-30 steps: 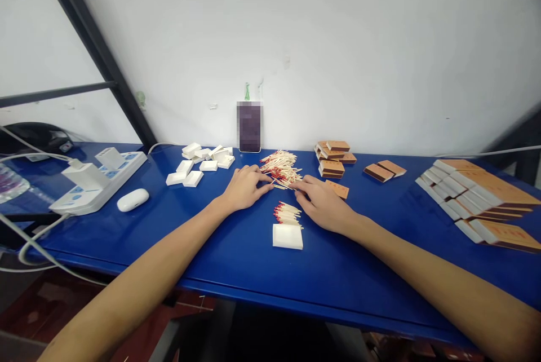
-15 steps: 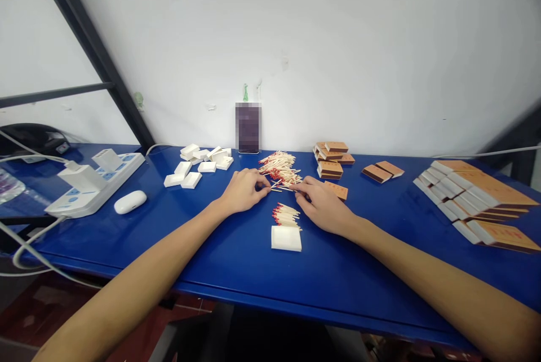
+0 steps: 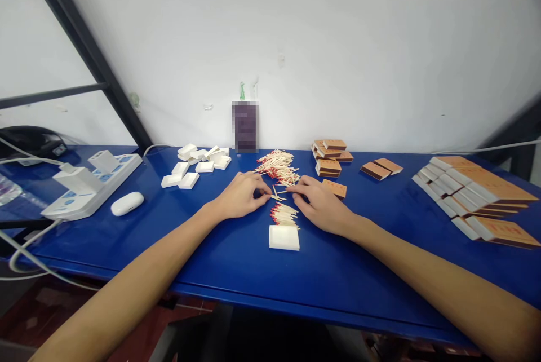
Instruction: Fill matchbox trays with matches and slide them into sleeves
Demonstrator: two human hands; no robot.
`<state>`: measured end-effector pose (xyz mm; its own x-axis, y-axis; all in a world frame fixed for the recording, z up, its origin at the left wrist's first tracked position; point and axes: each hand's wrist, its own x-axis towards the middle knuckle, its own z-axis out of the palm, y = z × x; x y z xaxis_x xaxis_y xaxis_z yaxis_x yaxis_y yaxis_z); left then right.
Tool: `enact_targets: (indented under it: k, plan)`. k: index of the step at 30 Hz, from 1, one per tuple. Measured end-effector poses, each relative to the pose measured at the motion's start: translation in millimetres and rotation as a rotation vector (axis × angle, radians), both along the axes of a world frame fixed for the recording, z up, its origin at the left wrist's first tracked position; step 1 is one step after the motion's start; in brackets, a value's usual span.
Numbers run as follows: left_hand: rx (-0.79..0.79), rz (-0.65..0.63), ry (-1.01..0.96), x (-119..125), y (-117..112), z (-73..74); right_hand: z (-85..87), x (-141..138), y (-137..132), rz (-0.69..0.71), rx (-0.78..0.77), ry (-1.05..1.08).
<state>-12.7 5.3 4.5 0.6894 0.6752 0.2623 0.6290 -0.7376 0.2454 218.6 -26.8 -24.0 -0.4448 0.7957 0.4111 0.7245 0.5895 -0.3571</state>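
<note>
I am watching two bare hands resting near each other on a glossy blue table (image 3: 228,263). The left hand (image 3: 242,197) is drawing its fingertips together over a few loose red-tipped wooden matchsticks (image 3: 278,193); I cannot tell whether it is gripping one. The right hand (image 3: 320,205) is lying loosely open, fingertips touching the same sticks. Just behind them a messy matchstick heap (image 3: 276,163) is lying. Nearer me, a tidy matchstick bundle (image 3: 284,215) is touching a white cardboard tray (image 3: 284,237). A brown cardboard sleeve (image 3: 336,188) is sitting just beside the right hand.
</note>
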Motion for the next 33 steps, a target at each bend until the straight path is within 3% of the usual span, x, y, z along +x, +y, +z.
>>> enact_targets:
  k: [9, 16, 24, 33]
  plan:
    - [-0.082, -0.034, -0.131, 6.0, 2.9, -6.9, 3.4, 0.2, -2.5, 0.024, -0.028, -0.049]
    - [-0.069, -0.01, -0.025, 3.9, 2.1, -5.9, 8.4, -0.3, -6.8, 0.054, -0.068, -0.044]
    - [0.01, -0.012, -0.033, 0.5, 3.0, -7.7, 10.2, 1.0, -9.4, 0.095, -0.083, -0.007]
    - [-0.033, -0.057, -0.012, 3.4, 1.0, -3.3, 8.3, 1.3, -7.3, 0.076, -0.062, 0.01]
